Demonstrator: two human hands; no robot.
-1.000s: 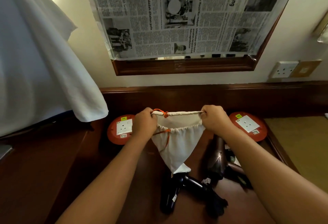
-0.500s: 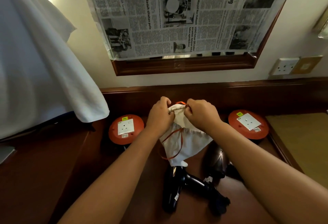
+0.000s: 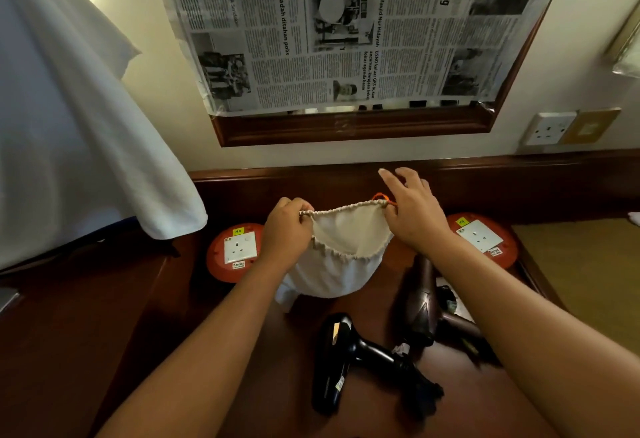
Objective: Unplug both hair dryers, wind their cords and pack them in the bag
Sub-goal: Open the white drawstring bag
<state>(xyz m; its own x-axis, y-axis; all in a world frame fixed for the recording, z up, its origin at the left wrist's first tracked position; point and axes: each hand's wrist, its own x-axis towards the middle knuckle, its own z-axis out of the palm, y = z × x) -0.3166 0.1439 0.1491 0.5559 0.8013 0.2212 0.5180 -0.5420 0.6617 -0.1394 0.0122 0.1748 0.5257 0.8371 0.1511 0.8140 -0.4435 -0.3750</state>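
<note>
1. Head view: the left hand (image 3: pixel 289 229) is closed on the left side of the rim of a cream drawstring bag (image 3: pixel 341 257), pinching the gathered hem.
2. The right hand (image 3: pixel 412 215) grips the right side of the rim with thumb and lower fingers, beside the orange drawstring (image 3: pixel 381 197); its upper fingers are spread and lifted off the cloth.
3. Between the two hands the bag's mouth is stretched wide open, and its bottom rests on the dark wooden bench (image 3: pixel 166 316).
4. A black hair dryer (image 3: pixel 337 361) lies on the bench just in front of the bag, outside it.
5. A brown hair dryer (image 3: pixel 420 306) lies to its right, under the right forearm, also outside the bag.
6. Two round orange socket units sit on the bench, one (image 3: pixel 235 252) left of the bag, one (image 3: pixel 485 238) to the right, with nothing plugged into either.
7. Above, a newspaper (image 3: pixel 346 28) covers a wood-framed mirror (image 3: pixel 349 125).
</note>
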